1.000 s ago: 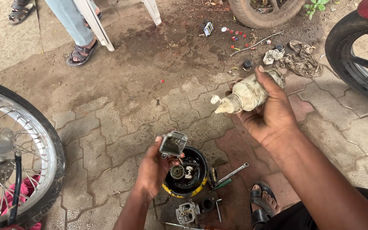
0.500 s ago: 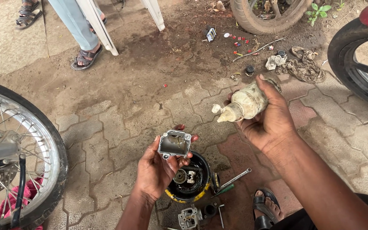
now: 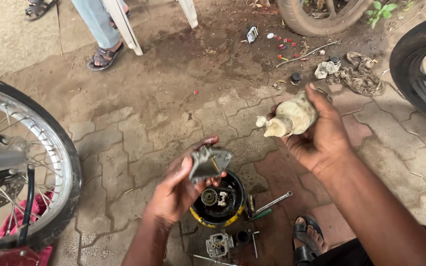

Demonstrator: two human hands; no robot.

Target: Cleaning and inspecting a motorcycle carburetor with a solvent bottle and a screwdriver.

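Paved floor of interlocking blocks, dirty, oil-stained near bottom centre. Spoked wheel w/ black tyre fills the left edge; second tyre at right edge, third tyre at top. White plastic chair legs top left, w/ another person's sandalled foot just beside them. Greasy rags lie top right, near small scattered bits & caps.

Right hand is up at centre-right, fingers wrapped around a dirty cream-coloured squeeze bottle, nozzle tilted down-left. Left hand sits lower, centre, thumb & fingers clamped on a small grey metal cover, held tilted just above a black round bowl w/ yellow rim. Bottle & cover are apart, nozzle pointing roughly toward the cover.

Bowl rests on the floor, holds small metal parts, incl. a brass-looking round piece. Just right of it: a spanner & a green-handled screwdriver. Below the bowl, a small carburettor body on the floor. Person's own sandalled foot at bottom, right of the tools.
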